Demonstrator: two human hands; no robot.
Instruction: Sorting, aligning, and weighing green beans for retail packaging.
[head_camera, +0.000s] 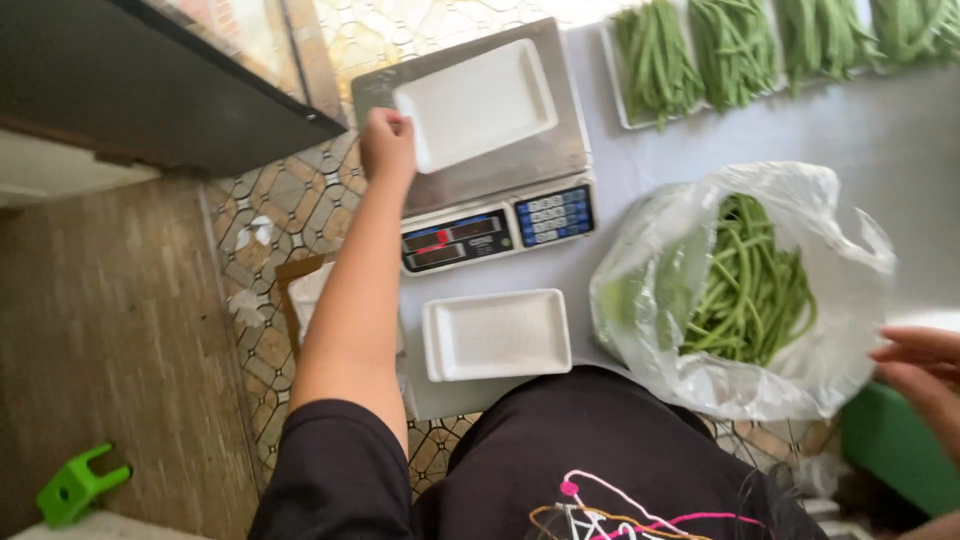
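Nearest the camera, the person's dark shirt fills the bottom edge. Just beyond it an empty white foam tray (497, 335) lies flat at the near edge of the pale bench (900, 140). To its right sits a clear plastic bag (650, 290), its mouth gaping, with loose green beans (750, 290) heaped inside. The right hand (925, 375) comes in from the right edge just beside the bag; its grip is slack, fingers spread and holding nothing (whether they touch the plastic cannot be told).

Farther out stands a weighing scale (480, 185) with a steel platform and a keypad front. A second white tray (475, 103) rests on the platform, slightly askew. The left hand (387, 145) reaches along the scale's left side, its grip closed on that tray's near left corner.

At the far end, a row of trays filled with beans (735, 50) lines the bench. A green plastic stool (80, 485) stands on the floor at lower left.
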